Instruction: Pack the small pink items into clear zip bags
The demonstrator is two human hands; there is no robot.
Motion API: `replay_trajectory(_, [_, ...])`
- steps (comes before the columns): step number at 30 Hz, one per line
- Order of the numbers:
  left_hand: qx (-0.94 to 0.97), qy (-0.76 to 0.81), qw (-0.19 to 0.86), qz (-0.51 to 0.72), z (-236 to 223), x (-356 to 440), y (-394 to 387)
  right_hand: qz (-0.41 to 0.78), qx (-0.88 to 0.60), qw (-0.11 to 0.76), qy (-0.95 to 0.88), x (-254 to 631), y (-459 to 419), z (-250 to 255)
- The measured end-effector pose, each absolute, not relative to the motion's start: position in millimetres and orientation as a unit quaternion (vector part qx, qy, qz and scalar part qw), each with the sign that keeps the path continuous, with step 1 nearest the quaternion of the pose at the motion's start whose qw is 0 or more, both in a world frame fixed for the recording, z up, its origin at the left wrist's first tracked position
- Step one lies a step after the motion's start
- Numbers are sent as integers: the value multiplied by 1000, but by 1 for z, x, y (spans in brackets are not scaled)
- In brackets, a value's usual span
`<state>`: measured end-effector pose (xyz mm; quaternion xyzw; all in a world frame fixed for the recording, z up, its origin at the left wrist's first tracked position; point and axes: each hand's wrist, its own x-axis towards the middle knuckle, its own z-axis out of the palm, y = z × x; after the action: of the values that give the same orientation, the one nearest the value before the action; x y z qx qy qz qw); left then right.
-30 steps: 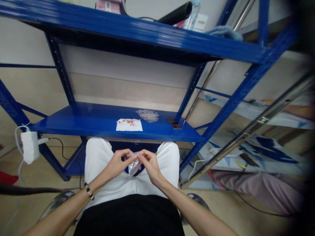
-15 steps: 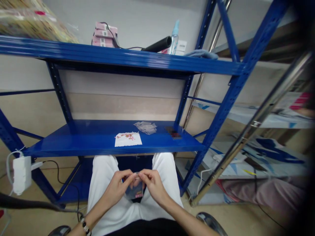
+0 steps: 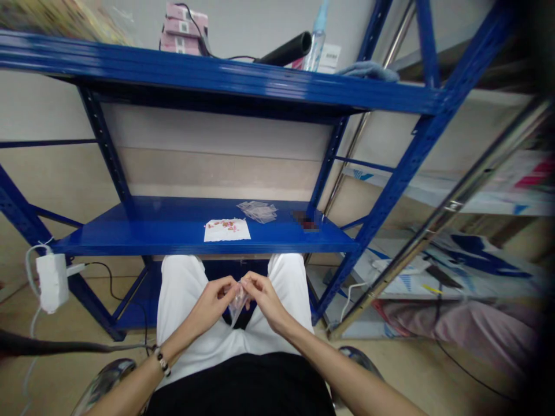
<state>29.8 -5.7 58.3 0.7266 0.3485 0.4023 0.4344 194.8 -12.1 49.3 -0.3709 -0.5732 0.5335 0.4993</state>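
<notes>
While the left hand [image 3: 212, 302] and right hand [image 3: 265, 300] hold a small clear plastic bag [image 3: 237, 303] over the lap of white trousers [image 3: 182, 306], the thumbs and fingertips [image 3: 247, 281] of both hands close together on its upper edge, the two pinches just beside each other. The bag hangs from this grip, tilted down and toward the left of the view. Compared with the frame half a second earlier, it appears narrower and more creased, with less of its flat face showing. A beaded bracelet [image 3: 162, 361] circles the left wrist. Ahead, on the lower blue steel shelf [image 3: 130, 242], a white sheet with small pink pieces [image 3: 227, 230] lies near the front edge, a heap of clear bags [image 3: 256, 212] lies just behind and to its right, and a small dark object [image 3: 306, 221] lies toward the right end. The upper shelf carries pink boxes [image 3: 182, 34] and a black tube [image 3: 286, 49].
</notes>
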Motion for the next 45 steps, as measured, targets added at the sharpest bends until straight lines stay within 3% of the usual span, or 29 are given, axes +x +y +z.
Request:
replay_trajectory(3, [694,330,490,412,54,35,-5,545,-382,532,-523,187,-11,43])
replay_trajectory(10, [637,363,483,478,56,17,7,545,-403,483,-554,190,-5,51])
replay_trajectory(15, [548,396,529,513,59,8,19,540,-423,495,-533,191,1,40])
replay_trajectory(25, [491,377,513,595,100,-48,100,548,-413,497,-532,206,11,42])
replay_trajectory(28, [552,501,407,528,99,-70,143,555,-410,489,-534,211,22,47])
replay_trajectory(36, [580,651,214,440,89,-100,208,560,-405,512,-510,197,86,75])
replay_trajectory(39, [624,664,101,400,93,-95,216,557,-386,511,-529,193,93,84])
replay_trajectory(42, [735,617,-14,279,94,-81,222,561,-361,482,-568,203,98,94])
replay_trajectory(45, [803,560,-38,202,90,-67,228,542,-361,476,-591,226,115,102])
